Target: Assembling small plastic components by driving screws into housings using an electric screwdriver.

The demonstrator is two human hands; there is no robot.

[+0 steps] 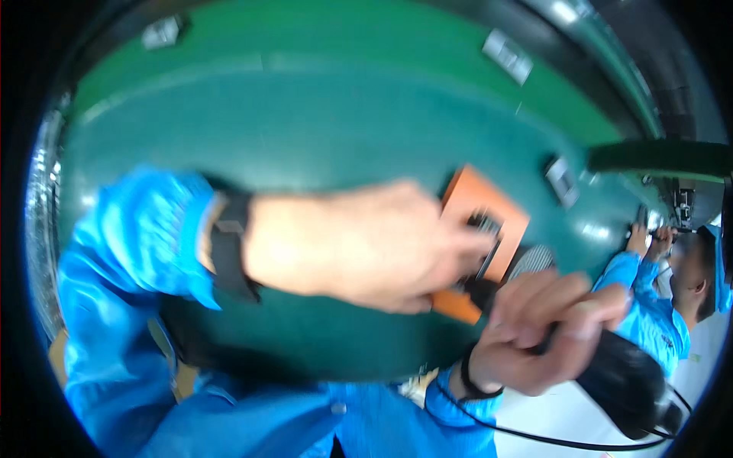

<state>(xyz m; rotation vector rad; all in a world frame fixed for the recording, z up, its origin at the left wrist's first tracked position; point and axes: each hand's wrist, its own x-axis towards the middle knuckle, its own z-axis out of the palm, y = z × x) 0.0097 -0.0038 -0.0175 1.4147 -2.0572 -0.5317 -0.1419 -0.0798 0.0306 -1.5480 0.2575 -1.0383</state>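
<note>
My right hand [546, 328] is wrapped round a black corded electric screwdriver [622, 382], its front end toward the middle of the bench. An orange block [489, 198] lies on the green mat, with a small dark part [486, 223] on it. Over that block is my left hand [427, 244], blurred, its bent fingers on the dark part. They hide much of it, and I cannot make out the screwdriver's tip against it. A small striped thing [532, 261] shows just beyond my right hand.
The green mat [321, 114] covers the bench. Small grey-and-white pieces lie around it: one at far left [162, 33], one at far right [507, 57], another at right [562, 182]. The screwdriver's black cable [565, 440] loops at lower right. A co-worker in blue [649, 328] sits at right.
</note>
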